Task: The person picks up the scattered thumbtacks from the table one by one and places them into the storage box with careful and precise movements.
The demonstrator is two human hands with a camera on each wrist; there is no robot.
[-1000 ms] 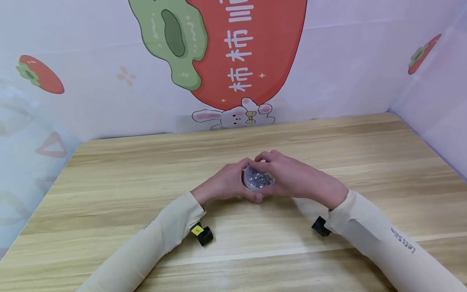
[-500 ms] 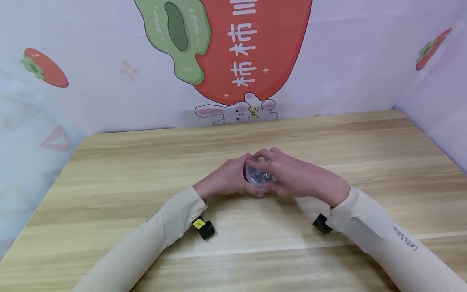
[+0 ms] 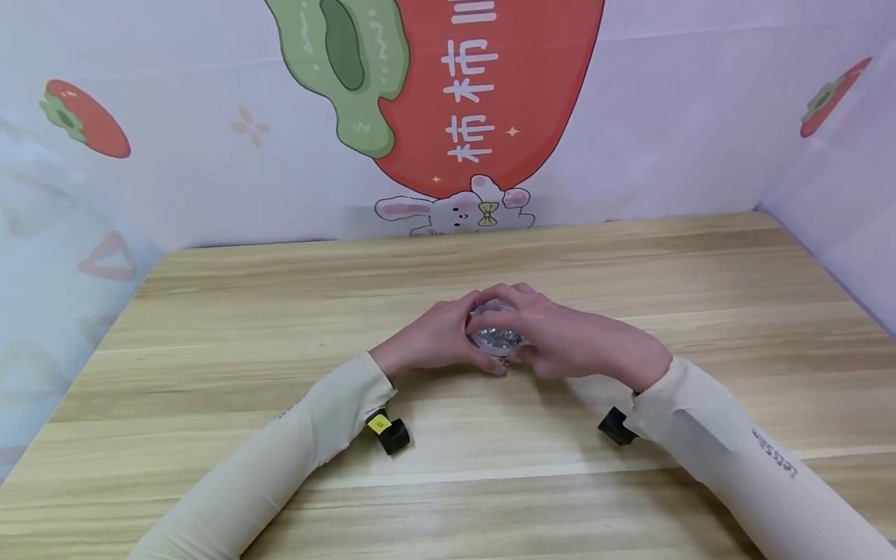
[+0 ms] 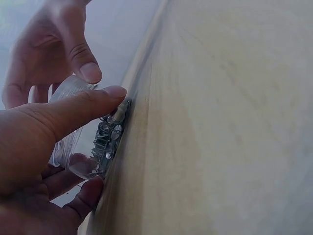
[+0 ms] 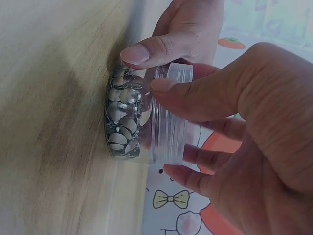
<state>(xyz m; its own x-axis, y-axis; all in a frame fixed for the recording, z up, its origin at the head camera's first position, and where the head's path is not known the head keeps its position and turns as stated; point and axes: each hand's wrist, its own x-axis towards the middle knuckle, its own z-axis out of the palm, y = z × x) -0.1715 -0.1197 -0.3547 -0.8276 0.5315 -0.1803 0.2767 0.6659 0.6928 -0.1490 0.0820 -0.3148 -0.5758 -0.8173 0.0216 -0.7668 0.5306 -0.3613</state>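
Note:
A small clear round jar (image 5: 146,125) stands upright on the wooden table, with silver thumbtacks (image 5: 122,115) heaped in its lower part. My left hand (image 3: 437,338) grips its body from the left, thumb on the near side. Over the top from the right, my right hand (image 3: 570,338) holds the clear ridged screw lid (image 5: 176,132) between thumb and fingers. The lid sits on the jar's mouth in the right wrist view. In the left wrist view the right thumb (image 4: 90,72) is at the lid's edge, and the tacks show below the left thumb (image 4: 88,107).
The wood-grain table (image 3: 448,498) stretches around both hands. A printed cloth backdrop (image 3: 630,140) with persimmons and a rabbit rises behind its far edge. Black wrist cameras, one with a yellow tag (image 3: 379,423), hang under the beige sleeves (image 3: 280,459).
The right hand's fingers have shifted around the lid, and its index finger now reaches farther left across the top. The left hand keeps its grip on the jar. The head view has tilted slightly.

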